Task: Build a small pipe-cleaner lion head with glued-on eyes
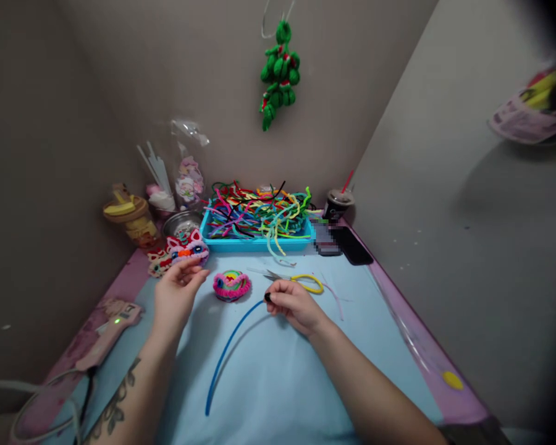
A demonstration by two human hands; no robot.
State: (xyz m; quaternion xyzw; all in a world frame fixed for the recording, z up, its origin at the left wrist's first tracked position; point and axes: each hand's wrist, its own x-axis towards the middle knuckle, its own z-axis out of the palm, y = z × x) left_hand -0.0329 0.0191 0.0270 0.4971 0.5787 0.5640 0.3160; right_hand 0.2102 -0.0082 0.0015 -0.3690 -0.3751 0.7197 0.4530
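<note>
My right hand (296, 304) pinches a blue pipe cleaner (230, 343) at one end, where a small black coil (267, 297) shows at the fingertips. The pipe cleaner's free end curves down and left over the cloth. My left hand (178, 290) is raised with thumb and fingers apart, holding nothing that I can see. Just behind it sits a pink and red lion-head craft (189, 248). A round pink, yellow and green pipe-cleaner piece (231, 286) lies between my hands. Yellow-handled scissors (312, 284) lie behind my right hand.
A blue tray (254, 245) full of coloured pipe cleaners stands at the back. Left are a glue gun (113, 330) with a green light, a metal bowl (183, 222) and a lidded cup (136, 225). Right are a phone (352, 246) and a drink cup (337, 204).
</note>
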